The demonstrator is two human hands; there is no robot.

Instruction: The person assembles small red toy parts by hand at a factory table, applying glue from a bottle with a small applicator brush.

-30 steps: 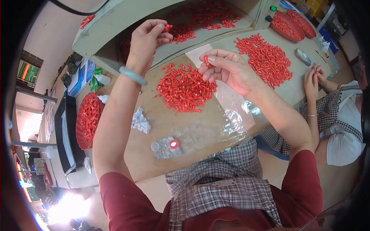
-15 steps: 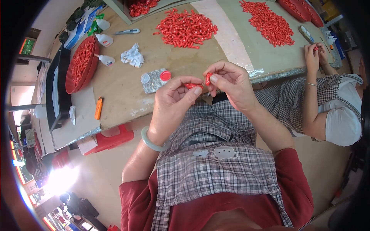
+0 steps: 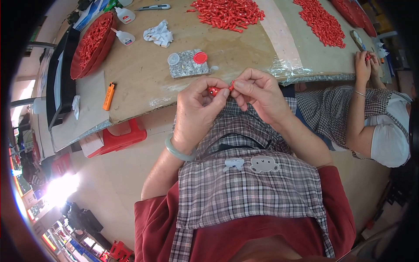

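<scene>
Just beyond the checked apron, both my hands work close together at the table's near edge. Between thumb and fingers, my left hand (image 3: 196,105) pinches a small glossy red piece (image 3: 214,91) that shows a dark-and-white dot like an eye. My right hand (image 3: 264,96) is closed in a pinch on another slim red piece (image 3: 232,85), its end at or very near the first; whether they touch I cannot tell. Past my left hand sits a grey speckled block (image 3: 190,72) with a whitish cap (image 3: 173,59) and a red cap (image 3: 200,57) on it.
Heaped red pieces (image 3: 227,15) lie farther back, with a second heap (image 3: 321,24) to the right. Leftward are a red basket (image 3: 102,54), white squeeze bottles (image 3: 125,38), crumpled tissue (image 3: 158,33), a cutter knife (image 3: 152,7) and an orange lighter-like item (image 3: 109,97). A co-worker's hands (image 3: 366,70) are at right.
The table's things have shifted up in the view. My left hand's red piece has turned so its dot shows, and my right hand's piece has come closer to it.
</scene>
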